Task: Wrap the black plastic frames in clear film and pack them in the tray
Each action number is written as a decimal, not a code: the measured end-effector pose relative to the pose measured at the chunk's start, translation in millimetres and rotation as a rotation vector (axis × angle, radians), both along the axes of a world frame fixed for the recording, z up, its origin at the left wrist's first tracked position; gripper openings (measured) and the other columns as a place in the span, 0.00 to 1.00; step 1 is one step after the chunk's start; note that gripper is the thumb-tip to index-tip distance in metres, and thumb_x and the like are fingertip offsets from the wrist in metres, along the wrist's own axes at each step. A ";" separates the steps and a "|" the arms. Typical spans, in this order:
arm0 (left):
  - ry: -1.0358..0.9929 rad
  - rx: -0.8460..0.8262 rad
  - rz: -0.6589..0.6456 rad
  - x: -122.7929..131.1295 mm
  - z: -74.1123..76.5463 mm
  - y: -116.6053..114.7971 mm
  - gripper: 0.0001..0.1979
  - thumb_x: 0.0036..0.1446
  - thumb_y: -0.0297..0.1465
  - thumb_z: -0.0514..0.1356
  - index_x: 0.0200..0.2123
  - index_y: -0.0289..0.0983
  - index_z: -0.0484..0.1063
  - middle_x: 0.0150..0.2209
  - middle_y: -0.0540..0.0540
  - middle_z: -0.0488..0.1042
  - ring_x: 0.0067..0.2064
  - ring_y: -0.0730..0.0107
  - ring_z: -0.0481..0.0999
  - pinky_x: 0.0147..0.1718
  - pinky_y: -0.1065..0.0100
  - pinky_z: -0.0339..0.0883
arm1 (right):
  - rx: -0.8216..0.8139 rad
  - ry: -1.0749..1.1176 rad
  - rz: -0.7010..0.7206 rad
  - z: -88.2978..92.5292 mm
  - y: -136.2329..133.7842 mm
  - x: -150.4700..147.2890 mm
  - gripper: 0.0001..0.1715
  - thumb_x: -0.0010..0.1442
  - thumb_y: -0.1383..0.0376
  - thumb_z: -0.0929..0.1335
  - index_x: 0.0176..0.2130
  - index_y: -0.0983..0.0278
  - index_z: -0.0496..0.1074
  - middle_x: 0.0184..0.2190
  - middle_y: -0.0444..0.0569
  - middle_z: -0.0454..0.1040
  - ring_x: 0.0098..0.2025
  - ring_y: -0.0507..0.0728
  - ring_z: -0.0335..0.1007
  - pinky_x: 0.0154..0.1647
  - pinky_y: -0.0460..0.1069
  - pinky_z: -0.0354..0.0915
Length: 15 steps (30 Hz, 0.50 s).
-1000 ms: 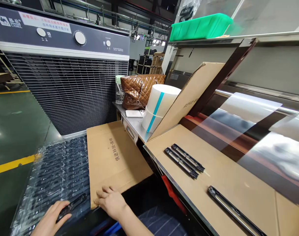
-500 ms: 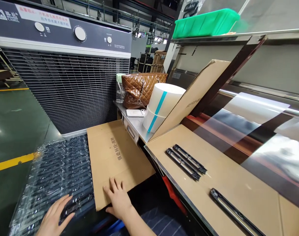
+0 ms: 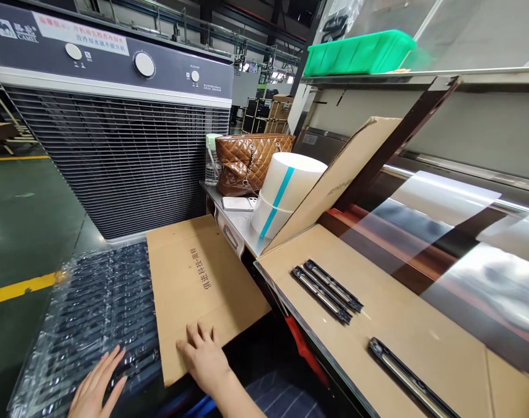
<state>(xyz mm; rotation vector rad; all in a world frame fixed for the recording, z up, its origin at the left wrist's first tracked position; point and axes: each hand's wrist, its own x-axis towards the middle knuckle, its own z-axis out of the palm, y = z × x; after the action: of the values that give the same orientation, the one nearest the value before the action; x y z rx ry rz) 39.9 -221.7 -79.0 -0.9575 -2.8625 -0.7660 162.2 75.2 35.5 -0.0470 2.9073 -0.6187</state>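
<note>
My right hand (image 3: 206,356) lies flat with fingers spread on the near edge of a brown cardboard sheet (image 3: 199,278) with printed characters. My left hand (image 3: 94,386) rests open, fingers stretched, on a clear plastic tray (image 3: 90,313) filled with rows of long black parts; a black part (image 3: 136,363) lies just past its fingertips. The cardboard sheet overlaps the tray's right side.
To the right a cardboard-covered bench (image 3: 399,313) carries two black strips (image 3: 325,284) side by side and a third strip (image 3: 404,371). Clear film (image 3: 442,232) stretches behind it. A white roll (image 3: 286,191), brown quilted bag (image 3: 251,159), phone (image 3: 236,202), large air cooler (image 3: 112,128) and green bin (image 3: 360,52) stand beyond.
My left hand has let go of the black part and spread flat on the tray. My right hand moved onto the cardboard sheet, which has shifted slightly left over the tray.
</note>
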 end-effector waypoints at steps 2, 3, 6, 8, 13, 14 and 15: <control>-0.001 0.015 0.003 -1.4 0.9 -0.4 0.24 0.61 0.41 0.52 0.57 0.38 0.64 0.60 0.35 0.67 0.63 0.46 0.60 0.58 0.42 0.57 | 0.001 0.000 -0.019 0.2 -0.7 0.8 0.26 0.63 0.64 0.65 0.59 0.53 0.60 0.65 0.55 0.55 0.66 0.72 0.49 0.58 0.74 0.53; -0.001 0.023 0.004 -2.2 1.2 -0.1 0.24 0.60 0.41 0.52 0.57 0.38 0.64 0.60 0.35 0.68 0.63 0.46 0.61 0.58 0.42 0.57 | 0.002 -0.002 -0.025 0.2 -0.7 1.4 0.25 0.63 0.64 0.64 0.59 0.53 0.60 0.65 0.56 0.55 0.66 0.72 0.49 0.58 0.74 0.53; -0.004 0.043 -0.003 -2.9 3.2 4.2 0.24 0.60 0.41 0.52 0.57 0.38 0.64 0.59 0.34 0.68 0.63 0.45 0.61 0.58 0.42 0.59 | -0.002 -0.017 -0.027 -0.9 0.7 2.8 0.25 0.63 0.65 0.64 0.59 0.53 0.60 0.65 0.56 0.54 0.66 0.72 0.49 0.57 0.75 0.53; -0.012 0.048 -0.021 -1.6 5.7 9.9 0.23 0.61 0.40 0.52 0.57 0.39 0.63 0.60 0.35 0.67 0.63 0.45 0.60 0.57 0.42 0.59 | -0.006 -0.025 -0.025 -2.6 2.1 2.9 0.26 0.62 0.66 0.64 0.59 0.54 0.60 0.65 0.56 0.54 0.66 0.72 0.49 0.57 0.75 0.52; -0.017 0.073 -0.082 2.0 8.7 28.8 0.25 0.62 0.39 0.52 0.61 0.42 0.55 0.63 0.36 0.61 0.65 0.47 0.56 0.60 0.42 0.56 | -0.016 -0.026 -0.023 5.3 3.7 0.0 0.31 0.59 0.63 0.68 0.60 0.54 0.60 0.66 0.56 0.54 0.66 0.71 0.47 0.60 0.73 0.51; -0.018 0.087 -0.100 1.6 8.0 32.7 0.26 0.62 0.39 0.51 0.62 0.43 0.52 0.64 0.36 0.60 0.66 0.48 0.56 0.60 0.42 0.55 | -0.034 -0.021 -0.029 13.8 4.1 0.4 0.34 0.57 0.61 0.70 0.60 0.54 0.59 0.65 0.56 0.54 0.66 0.70 0.48 0.60 0.72 0.51; -0.023 0.102 -0.123 0.6 7.1 36.8 0.27 0.62 0.38 0.51 0.63 0.45 0.50 0.65 0.37 0.58 0.66 0.48 0.55 0.61 0.42 0.54 | -0.063 -0.004 -0.045 25.7 5.0 2.2 0.36 0.56 0.59 0.71 0.61 0.54 0.58 0.65 0.55 0.55 0.66 0.70 0.49 0.61 0.72 0.50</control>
<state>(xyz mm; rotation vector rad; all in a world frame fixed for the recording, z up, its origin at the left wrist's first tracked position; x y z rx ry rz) 40.6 -185.0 -71.9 -1.1266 -2.7730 -0.9289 164.4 80.2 61.3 0.0116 2.8918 -0.7167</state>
